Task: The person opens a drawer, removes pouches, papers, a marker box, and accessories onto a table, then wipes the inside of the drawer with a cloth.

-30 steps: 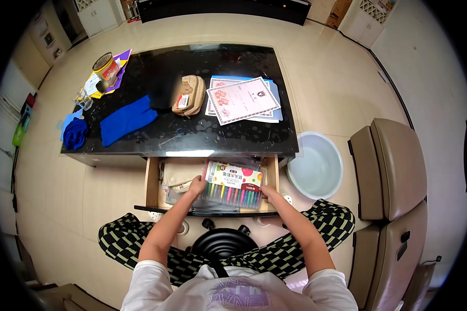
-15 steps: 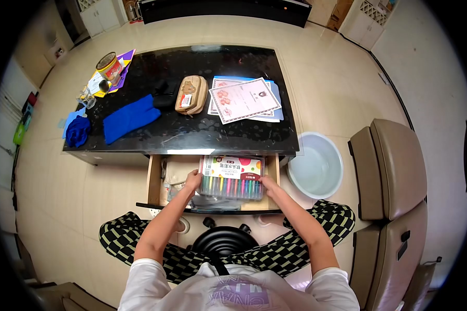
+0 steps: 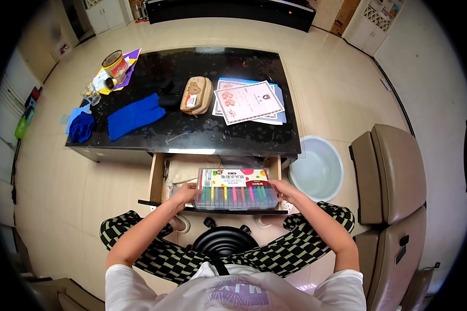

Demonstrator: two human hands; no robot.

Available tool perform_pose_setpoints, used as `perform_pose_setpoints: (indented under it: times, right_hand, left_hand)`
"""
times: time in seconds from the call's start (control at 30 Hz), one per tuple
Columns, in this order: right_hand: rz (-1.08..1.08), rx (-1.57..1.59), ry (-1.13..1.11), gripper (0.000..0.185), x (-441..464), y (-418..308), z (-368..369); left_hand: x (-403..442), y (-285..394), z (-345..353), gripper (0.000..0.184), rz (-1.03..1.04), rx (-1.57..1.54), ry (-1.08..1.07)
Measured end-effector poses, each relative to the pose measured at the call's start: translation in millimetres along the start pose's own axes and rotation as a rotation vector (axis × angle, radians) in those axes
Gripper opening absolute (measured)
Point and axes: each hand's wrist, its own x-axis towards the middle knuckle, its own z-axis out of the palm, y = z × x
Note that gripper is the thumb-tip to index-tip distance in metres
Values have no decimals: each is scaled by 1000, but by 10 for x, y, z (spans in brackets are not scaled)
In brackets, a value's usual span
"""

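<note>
A clear plastic case of coloured markers (image 3: pixel 236 189), with a printed label across its upper part, is held level over the open drawer (image 3: pixel 158 179). My left hand (image 3: pixel 186 194) grips its left end, and my right hand (image 3: pixel 284 190) grips the right end. Both hands have their fingers closed on the case edges. Behind the case, a beige cloth item (image 3: pixel 184 170) lies inside the drawer. The case hides much of the drawer's contents.
On the black table (image 3: pixel 233 62) lie a tan pencil case (image 3: pixel 197 96), certificates (image 3: pixel 249 102), a blue cloth (image 3: pixel 136 116), a crumpled blue cloth (image 3: pixel 81 128) and a tub (image 3: pixel 115 66). A white basin (image 3: pixel 316 168) stands right of the table, near a brown sofa (image 3: pixel 397 171).
The marker case has come up out of the drawer and toward me, held in both hands. More of the beige cloth item now shows behind it. The view has shifted slightly.
</note>
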Motion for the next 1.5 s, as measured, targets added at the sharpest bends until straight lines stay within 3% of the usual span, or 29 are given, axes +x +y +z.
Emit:
perform_pose_setpoints:
  times: [0.07, 0.13, 0.23, 0.4, 0.53, 0.7, 0.87, 1.07, 1.2, 1.37, 1.5]
  right_hand:
    - [11, -140, 6, 40, -190, -19, 3]
    - [-3, -125, -49, 47, -344, 0, -37]
    - [-27, -140, -56, 47, -562, -4, -102]
    - [-147, -28, 12, 47, -939, -105, -127]
    - [-222, -39, 31, 46, -972, -198, -289]
    - [-348, -35, 177, 45, -797, -508, -475]
    - [-464, 18, 205, 43, -456, -1118, -692]
    - [-625, 98, 305, 39, 360, -1756, -917]
    - [-701, 259, 372, 37, 707, -2052, -953]
    - [-638, 313, 424, 39, 944, -2270, -929]
    - [-662, 401, 294, 39, 1175, -2292, -1026]
  left_hand:
    - [-299, 136, 24, 46, 40, -1, -81]
    - [-542, 250, 38, 48, 23, 31, -29]
    - [-784, 309, -26, 47, 91, 43, -257]
    - [-997, 522, 50, 52, 185, 37, -251]
    - [-944, 922, 55, 51, 401, 292, -173]
    - [-508, 1219, 60, 53, 548, 276, -103]
    - [121, 1619, 64, 47, 598, 8, -188]
    - [780, 2156, 213, 34, 635, -60, 32]
    - [1254, 2365, 188, 38, 655, -2, 76]
    - [1668, 2507, 158, 35, 716, -63, 127]
    - [1922, 2496, 155, 35, 756, -21, 158]
